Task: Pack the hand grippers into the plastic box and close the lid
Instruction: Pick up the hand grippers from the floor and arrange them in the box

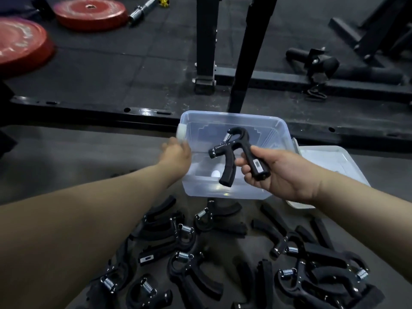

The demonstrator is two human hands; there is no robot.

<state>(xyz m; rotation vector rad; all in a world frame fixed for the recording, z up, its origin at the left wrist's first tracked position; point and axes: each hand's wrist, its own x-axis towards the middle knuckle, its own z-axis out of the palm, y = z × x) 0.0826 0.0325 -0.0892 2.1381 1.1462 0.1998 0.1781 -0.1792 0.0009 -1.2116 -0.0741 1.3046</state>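
Fingers (246,162) of my right hand (278,172) pinch one handle of a gripper (231,152), holding it over the open box (231,195). My left hand (177,153) rests at the box's left rim, near its latch; it is blurred, so I cannot tell whether it grips the rim or only touches it. The box looks empty so far. Its lid (334,161) lies just beside it on my right, partly under my right wrist.

I hold the gripper by one handle only, so its free handle and spring end hang out to the side. If I let go from here it could strike the rim and bounce out, or land crosswise and waste room that the rest will need. The light box could also slide if my left hand does not steady it. Many more grippers (185,264) lie in a loose pile near me, some overlapping; careless packing might leave the lid unable to shut.

All this sits on a dark gym floor (89,157). Beyond the box stand rack posts (205,41), with red plates (89,12) and a barbell end (142,10) farther off.
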